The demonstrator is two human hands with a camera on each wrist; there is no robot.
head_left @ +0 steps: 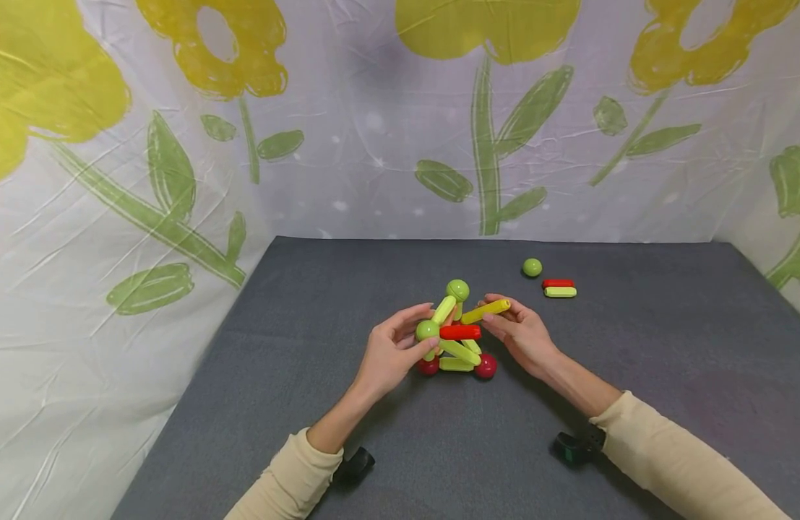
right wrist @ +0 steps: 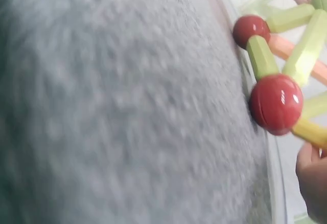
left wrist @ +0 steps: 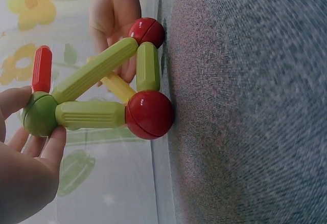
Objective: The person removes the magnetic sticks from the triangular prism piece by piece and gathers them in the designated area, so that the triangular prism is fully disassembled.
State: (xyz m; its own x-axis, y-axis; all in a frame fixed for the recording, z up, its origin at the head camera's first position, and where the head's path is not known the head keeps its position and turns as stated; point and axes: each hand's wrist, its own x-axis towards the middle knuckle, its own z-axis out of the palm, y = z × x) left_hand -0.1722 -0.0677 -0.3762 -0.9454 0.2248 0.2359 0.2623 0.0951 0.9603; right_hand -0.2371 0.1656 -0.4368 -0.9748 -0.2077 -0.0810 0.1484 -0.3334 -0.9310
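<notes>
A frame of light-green rods [head_left: 461,352] and balls, like a magnetic building toy, stands on the table, its red balls [head_left: 485,366] at the base. My left hand [head_left: 388,354] grips a green ball [head_left: 428,330] at its upper left between thumb and fingers. From that ball a red rod [head_left: 460,332] sticks out to the right. At the frame's right side my right hand [head_left: 522,338] pinches a yellow rod [head_left: 485,311]. One end of the yellow rod is close to the frame; whether it is joined I cannot tell. Another green ball [head_left: 457,290] tops the far side.
Farther back on the right of the dark table [head_left: 347,289] lie a loose green ball [head_left: 532,268], a red rod [head_left: 558,283] and a light-green rod [head_left: 560,292]. A flower-printed cloth [head_left: 360,180] hangs behind the table's far edge.
</notes>
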